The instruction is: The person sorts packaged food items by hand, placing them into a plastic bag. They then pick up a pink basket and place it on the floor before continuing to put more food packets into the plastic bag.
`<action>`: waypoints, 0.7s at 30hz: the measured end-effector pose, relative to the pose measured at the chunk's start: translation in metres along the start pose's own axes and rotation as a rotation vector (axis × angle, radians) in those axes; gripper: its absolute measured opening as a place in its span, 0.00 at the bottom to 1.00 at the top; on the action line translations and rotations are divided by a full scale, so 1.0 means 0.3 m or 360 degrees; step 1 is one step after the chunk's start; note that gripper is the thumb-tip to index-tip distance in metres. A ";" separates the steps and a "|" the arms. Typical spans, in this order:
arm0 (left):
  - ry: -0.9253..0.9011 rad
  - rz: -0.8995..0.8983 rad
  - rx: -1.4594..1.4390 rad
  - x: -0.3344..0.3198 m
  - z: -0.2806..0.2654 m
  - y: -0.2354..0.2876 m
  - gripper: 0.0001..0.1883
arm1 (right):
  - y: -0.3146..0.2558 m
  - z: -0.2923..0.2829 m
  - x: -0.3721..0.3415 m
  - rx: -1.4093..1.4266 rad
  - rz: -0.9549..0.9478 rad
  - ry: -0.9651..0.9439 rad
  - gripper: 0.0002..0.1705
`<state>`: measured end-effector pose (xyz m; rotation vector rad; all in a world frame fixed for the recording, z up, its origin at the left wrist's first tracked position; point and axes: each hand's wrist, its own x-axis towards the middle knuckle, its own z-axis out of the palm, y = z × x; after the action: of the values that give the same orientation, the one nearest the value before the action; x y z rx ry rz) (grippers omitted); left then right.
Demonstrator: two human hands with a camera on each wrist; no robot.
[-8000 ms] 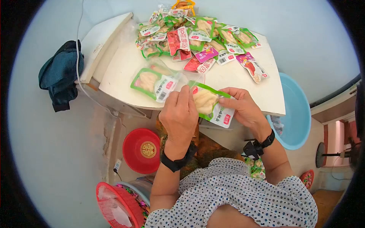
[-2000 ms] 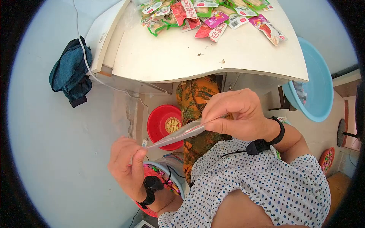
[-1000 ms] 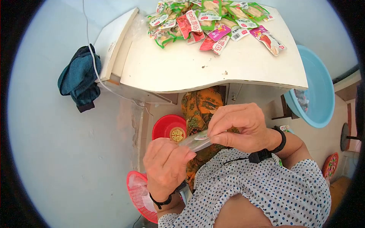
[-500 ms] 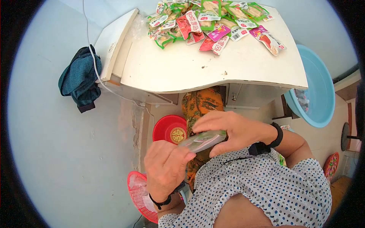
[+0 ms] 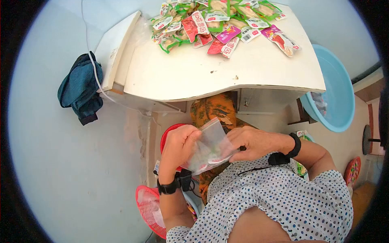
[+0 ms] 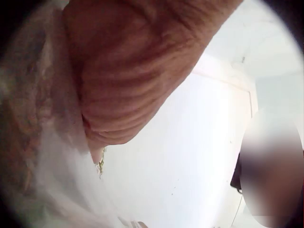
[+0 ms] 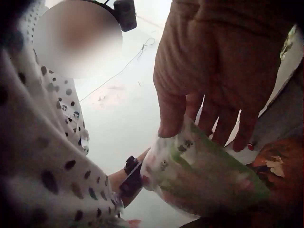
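The left hand (image 5: 180, 143) pinches the left edge of a clear plastic bag (image 5: 212, 134), thumb lying along the bent forefinger, its other fingertips hidden; the right hand (image 5: 253, 142) pinches the bag's right side, thumb on the near face and fingers beyond. The bag sits between the hands above the lap, its film thin, glossy and creased, one straight-cut corner pointing up; inside, a green-and-white packet (image 7: 204, 166) shows blurred through the plastic, its print too smeared to read. Black wristbands (image 5: 295, 145) circle both wrists; below spread a dotted white top (image 5: 263, 190) and orange patterned trousers (image 5: 214, 108), partly covered by the bag; a red basin (image 5: 170, 131) is mostly hidden behind the left hand; a pinkish-red lattice basket (image 5: 146, 206) stands lower left. Beyond, the smooth pale table (image 5: 174, 73) bears a heap of glossy packets (image 5: 214, 26), cut off at the top; some carry barcodes, others blocky red characters too small to make out surely; a smooth round blue basin (image 5: 338, 93) stands right.
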<state>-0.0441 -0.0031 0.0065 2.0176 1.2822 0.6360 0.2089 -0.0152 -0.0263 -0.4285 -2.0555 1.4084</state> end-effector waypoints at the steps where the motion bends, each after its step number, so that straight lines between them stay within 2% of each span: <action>1: -0.0122 -0.0108 -0.0158 -0.008 0.019 -0.045 0.10 | 0.006 -0.005 -0.010 -0.0054 0.0001 0.0006 0.18; 2: -0.0245 -0.0212 -0.0315 -0.014 0.033 -0.079 0.11 | -0.001 -0.015 -0.018 -0.0099 0.0073 0.0028 0.22; 4: -0.0308 -0.0276 -0.0473 -0.030 0.060 -0.120 0.11 | -0.022 -0.027 -0.037 -0.0180 0.0230 0.0078 0.31; 7: -0.0396 -0.0408 -0.0517 -0.047 0.077 -0.126 0.12 | -0.022 -0.034 -0.042 -0.0538 0.0009 0.0311 0.44; 10: -0.0444 -0.0454 -0.0543 -0.055 0.102 -0.135 0.12 | -0.057 -0.048 -0.022 -0.0763 -0.0083 0.0025 0.46; 13: -0.0488 -0.0396 -0.0499 -0.058 0.127 -0.155 0.11 | 0.024 -0.007 -0.039 -0.1141 -0.0227 -0.0146 0.43; 14: -0.0499 -0.0365 -0.0463 -0.056 0.134 -0.161 0.12 | 0.035 -0.008 -0.044 -0.1115 -0.0313 -0.0136 0.34; 17: -0.0633 -0.0506 -0.0450 -0.052 0.126 -0.125 0.11 | 0.135 0.039 -0.065 -0.1069 -0.0541 0.0040 0.22; 18: -0.0655 -0.0588 -0.0444 -0.050 0.123 -0.113 0.11 | 0.124 0.038 -0.059 -0.1058 -0.0635 0.0198 0.14; 21: -0.0536 -0.0589 -0.0690 -0.067 0.129 -0.155 0.11 | 0.115 0.046 -0.064 -0.0776 -0.0456 0.0216 0.15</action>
<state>-0.0529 -0.0176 -0.0549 1.4150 1.1534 0.3410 0.2124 -0.0230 -0.0674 -0.3922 -2.2318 0.6878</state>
